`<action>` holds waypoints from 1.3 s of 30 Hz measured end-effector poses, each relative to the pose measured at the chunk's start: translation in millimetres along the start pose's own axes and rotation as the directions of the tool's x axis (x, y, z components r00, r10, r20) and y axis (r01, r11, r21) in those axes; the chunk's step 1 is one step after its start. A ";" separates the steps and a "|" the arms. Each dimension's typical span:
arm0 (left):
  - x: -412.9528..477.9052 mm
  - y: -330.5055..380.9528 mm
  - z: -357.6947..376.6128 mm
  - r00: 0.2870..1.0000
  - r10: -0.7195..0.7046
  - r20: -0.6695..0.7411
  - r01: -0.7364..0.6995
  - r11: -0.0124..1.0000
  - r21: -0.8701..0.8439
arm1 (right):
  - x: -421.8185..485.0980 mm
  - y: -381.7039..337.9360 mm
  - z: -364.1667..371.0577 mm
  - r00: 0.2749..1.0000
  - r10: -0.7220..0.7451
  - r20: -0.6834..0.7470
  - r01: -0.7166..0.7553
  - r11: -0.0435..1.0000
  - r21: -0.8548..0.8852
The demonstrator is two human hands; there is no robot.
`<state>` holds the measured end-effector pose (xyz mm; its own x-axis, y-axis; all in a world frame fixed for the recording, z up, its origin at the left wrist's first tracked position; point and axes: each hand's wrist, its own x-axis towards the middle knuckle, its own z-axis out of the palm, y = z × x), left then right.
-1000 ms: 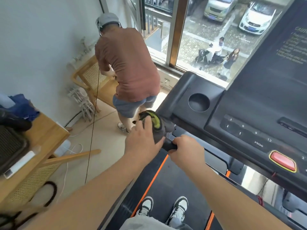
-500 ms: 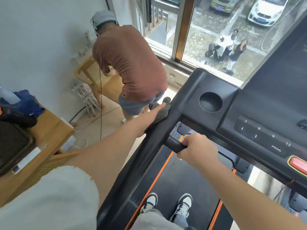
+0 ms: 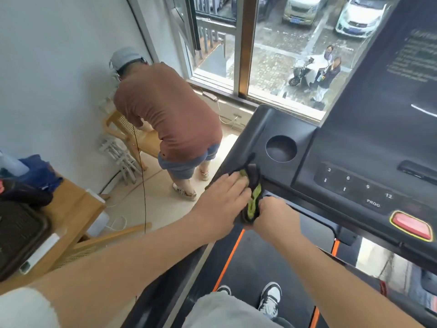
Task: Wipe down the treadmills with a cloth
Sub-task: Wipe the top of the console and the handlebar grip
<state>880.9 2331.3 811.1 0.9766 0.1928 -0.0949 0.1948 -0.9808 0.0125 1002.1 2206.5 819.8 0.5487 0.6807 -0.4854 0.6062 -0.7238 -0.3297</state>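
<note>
I stand on a black treadmill (image 3: 307,143) with orange belt stripes; its console fills the right side. A dark cloth with a green edge (image 3: 254,198) lies over the left handrail where it meets the console. My left hand (image 3: 224,200) lies on the cloth with fingers extended, pressing it on the rail. My right hand (image 3: 275,215) is curled round the short black handlebar just right of the cloth, touching the cloth's lower end. The bar itself is hidden under my fist.
Another person (image 3: 170,117) in a brown shirt bends over a wooden chair (image 3: 127,131) at the left wall. A wooden table (image 3: 68,216) with a dark tray stands at the left. A cable (image 3: 142,176) hangs down. A window (image 3: 272,43) is ahead.
My left hand slid forward along the rail with the cloth, then came back to the corner by the console. My right hand stayed on the handlebar.
</note>
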 end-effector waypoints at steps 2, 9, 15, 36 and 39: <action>23.4 0.2 -12.9 0.979 0.122 0.163 -0.141 0.984 0.109 | -3.1 2.9 -1.7 1.000 0.009 -0.013 -0.009 1.000 0.029; 62.1 20.3 -42.8 0.890 0.050 0.452 -0.149 0.971 0.186 | -1.6 3.9 0.8 0.999 0.053 -0.007 -0.052 0.992 0.113; -36.2 -27.6 -17.7 0.960 -0.236 -0.148 0.147 0.881 -0.450 | -3.6 -5.6 12.0 0.994 -0.020 -0.111 0.011 0.997 -0.080; -109.7 -37.8 27.0 0.544 -0.562 0.622 0.682 -0.135 -0.719 | -34.0 -23.7 76.0 0.889 -0.122 -0.441 -0.027 0.948 -0.317; -108.3 -20.6 30.9 0.685 -0.620 0.382 0.562 0.116 -0.819 | -34.7 -19.9 81.7 0.882 -0.144 -0.449 -0.014 0.944 -0.329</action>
<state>768.3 2329.6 790.4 0.5138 0.7283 -0.4534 0.6458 0.0196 0.7633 923.9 2188.0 777.0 0.6553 0.7552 -0.0175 0.7543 -0.6554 -0.0381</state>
